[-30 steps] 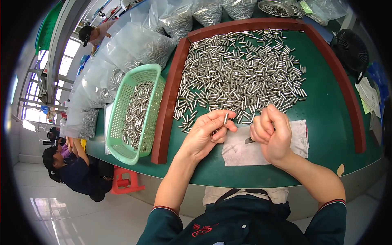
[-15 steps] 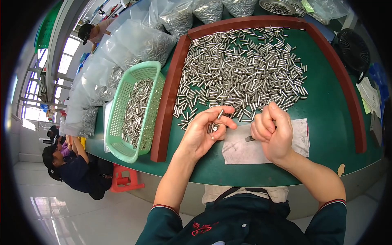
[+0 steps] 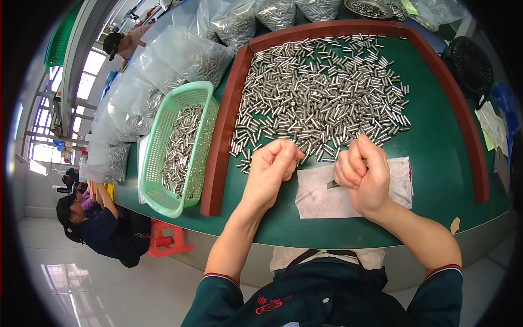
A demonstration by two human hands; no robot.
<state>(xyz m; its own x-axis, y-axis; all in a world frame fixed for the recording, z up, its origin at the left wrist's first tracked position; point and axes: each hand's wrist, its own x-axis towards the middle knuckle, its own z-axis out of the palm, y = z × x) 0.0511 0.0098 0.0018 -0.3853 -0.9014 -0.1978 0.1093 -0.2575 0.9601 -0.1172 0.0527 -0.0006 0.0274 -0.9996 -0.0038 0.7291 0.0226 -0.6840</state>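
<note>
A wide spread of short, shiny metal pins [image 3: 327, 92] lies on the green tabletop inside a dark red wooden frame [image 3: 218, 163]. At the near edge of the spread my left hand [image 3: 272, 166] is closed, its back turned up. The pins seen in it a moment ago are now hidden by the fingers. Just to its right, my right hand [image 3: 362, 174] is curled into a fist over a stained white cloth [image 3: 321, 204]. A flat grey tip [image 3: 332, 184] of some tool sticks out of that fist; the rest of it is covered.
Left of the frame stands a green plastic basket [image 3: 150, 163] with more pins. Clear bags of pins [image 3: 204, 60] line the table's far left side. A metal bowl [image 3: 370, 10] sits beyond the frame, a black fan [image 3: 471, 71] at right. Another person [image 3: 103, 223] works at far left.
My left hand has turned over and closed its fingers, so the pins lying in its palm no longer show. My right hand stays almost where it was.
</note>
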